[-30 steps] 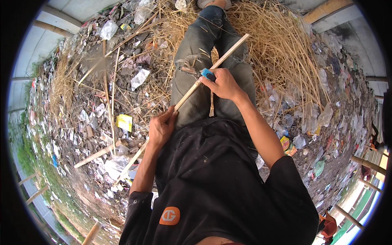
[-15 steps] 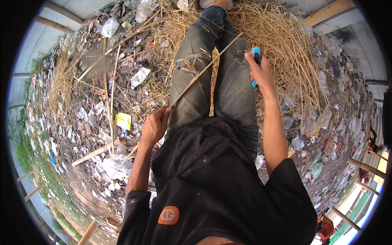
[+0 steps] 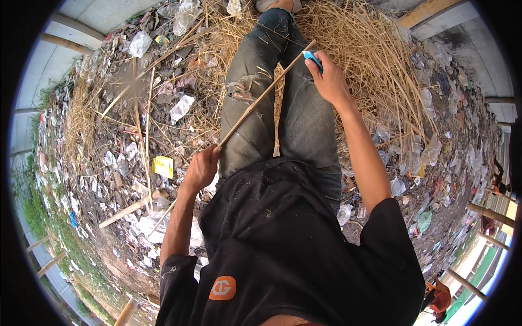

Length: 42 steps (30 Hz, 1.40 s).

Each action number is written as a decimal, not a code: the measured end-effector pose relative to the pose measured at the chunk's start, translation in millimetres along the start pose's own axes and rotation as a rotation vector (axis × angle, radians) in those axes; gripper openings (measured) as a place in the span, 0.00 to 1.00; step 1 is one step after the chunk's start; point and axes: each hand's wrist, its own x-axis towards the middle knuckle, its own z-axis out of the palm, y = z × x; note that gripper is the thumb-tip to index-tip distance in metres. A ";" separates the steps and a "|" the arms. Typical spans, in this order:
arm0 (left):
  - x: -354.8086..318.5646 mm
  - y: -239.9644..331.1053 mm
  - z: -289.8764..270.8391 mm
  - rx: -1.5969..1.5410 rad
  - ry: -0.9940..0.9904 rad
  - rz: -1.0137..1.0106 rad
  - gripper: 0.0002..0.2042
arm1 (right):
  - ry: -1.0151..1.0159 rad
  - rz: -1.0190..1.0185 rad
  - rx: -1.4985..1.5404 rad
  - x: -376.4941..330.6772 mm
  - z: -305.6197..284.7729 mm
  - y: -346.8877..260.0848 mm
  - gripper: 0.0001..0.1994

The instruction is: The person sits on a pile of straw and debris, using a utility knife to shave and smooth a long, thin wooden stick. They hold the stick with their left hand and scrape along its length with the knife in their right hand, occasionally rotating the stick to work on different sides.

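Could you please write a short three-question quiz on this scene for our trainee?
1. Multiple choice: What is the main colour of the cutter in the right hand?
A) Red
B) Blue
C) Yellow

2. True or false: The left hand is empty.

3. Fill in the blank: The left leg of the trousers is torn at the ____.

Key:
1. B
2. False; it grips a long stick that slants across the legs.
3. Knee
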 end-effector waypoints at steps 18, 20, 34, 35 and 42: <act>5.9 -14.3 5.7 0.024 0.012 0.015 0.18 | 0.102 0.015 0.035 17.0 -14.3 7.9 0.11; 5.7 -16.4 9.1 0.045 0.033 0.026 0.16 | 0.024 -0.104 0.031 -5.2 4.1 -7.3 0.12; 4.5 -12.5 17.3 0.135 0.087 0.046 0.16 | -0.082 -0.193 0.133 -47.8 40.0 -38.0 0.10; 1.4 -10.9 16.6 0.138 0.109 0.054 0.17 | -0.053 -0.219 0.128 -47.6 41.6 -37.6 0.10; 2.1 -11.5 18.6 0.127 0.071 -0.006 0.17 | 0.115 -0.089 0.154 -23.0 41.1 -29.4 0.09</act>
